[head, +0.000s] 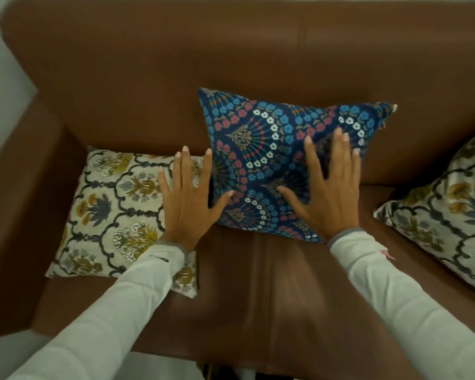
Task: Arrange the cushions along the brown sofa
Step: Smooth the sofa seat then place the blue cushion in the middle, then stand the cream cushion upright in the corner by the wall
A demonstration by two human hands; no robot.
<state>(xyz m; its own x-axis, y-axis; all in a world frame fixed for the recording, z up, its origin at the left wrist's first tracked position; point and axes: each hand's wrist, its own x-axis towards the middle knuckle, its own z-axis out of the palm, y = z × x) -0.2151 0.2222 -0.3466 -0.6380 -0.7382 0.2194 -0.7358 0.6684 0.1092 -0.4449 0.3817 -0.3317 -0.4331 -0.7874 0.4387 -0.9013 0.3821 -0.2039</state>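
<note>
Your blue floral cushion (280,160) leans against the brown sofa (231,64) backrest at mid-seat. Your right hand (327,187) lies on it, fingers spread; your left hand (188,198) is also spread flat, gripping nothing, over the cream cushion (115,212) lying beside the left armrest. Bare seat shows in front. Another cream cushion (450,212) is cut off at right.

My right hand (330,187) is blurred; my left sleeve (115,305) covers part of the cream cushion (113,212); the right cushion (450,207) is cut off.
</note>
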